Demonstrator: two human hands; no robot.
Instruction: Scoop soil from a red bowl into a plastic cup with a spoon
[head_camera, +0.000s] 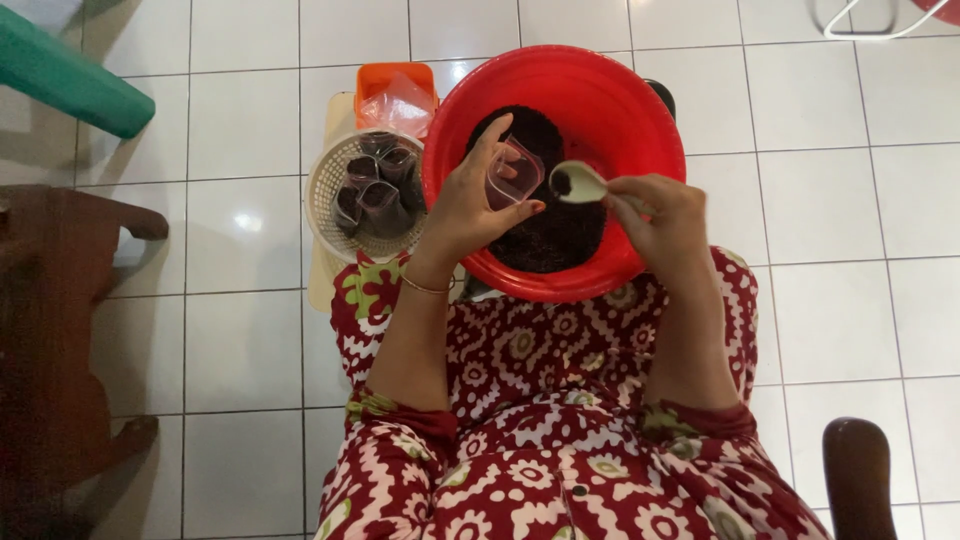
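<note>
A big red basin (600, 90) sits in front of my lap, with a heap of dark soil-like stuff (550, 230) inside. Over it my left hand (470, 205) holds a small clear plastic cup (513, 172), tilted toward the right. My right hand (665, 215) grips a pale spoon (580, 182) whose bowl carries a bit of the dark stuff right beside the cup's mouth.
Left of the basin stands a white mesh basket (325, 200) with several filled clear cups. Behind it is an orange container (372, 78) with a plastic bag. A dark wooden chair (60, 330) stands at the left, a green object (70, 80) at top left, a chair knob (858, 470) at bottom right.
</note>
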